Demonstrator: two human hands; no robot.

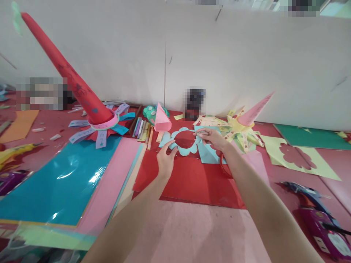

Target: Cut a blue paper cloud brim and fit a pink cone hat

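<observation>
Both my arms reach out over a red paper sheet (192,182). My left hand (165,159) pinches the lower left edge of a light blue scalloped paper ring (182,141) and holds it up. My right hand (211,138) is closed at the ring's right side, fingers pressed together on what looks like a small scissors; an orange-red loop (222,166) shows under my wrist. More light blue paper (208,153) lies just beneath that hand.
A tall red paper cone (70,78) with strip petals stands at left, a small pink cone (161,118) in the middle, a pink and yellow cone (248,118) at right. Teal and pink sheets (63,182) lie left. Glue guns (315,215) lie right. White wall behind.
</observation>
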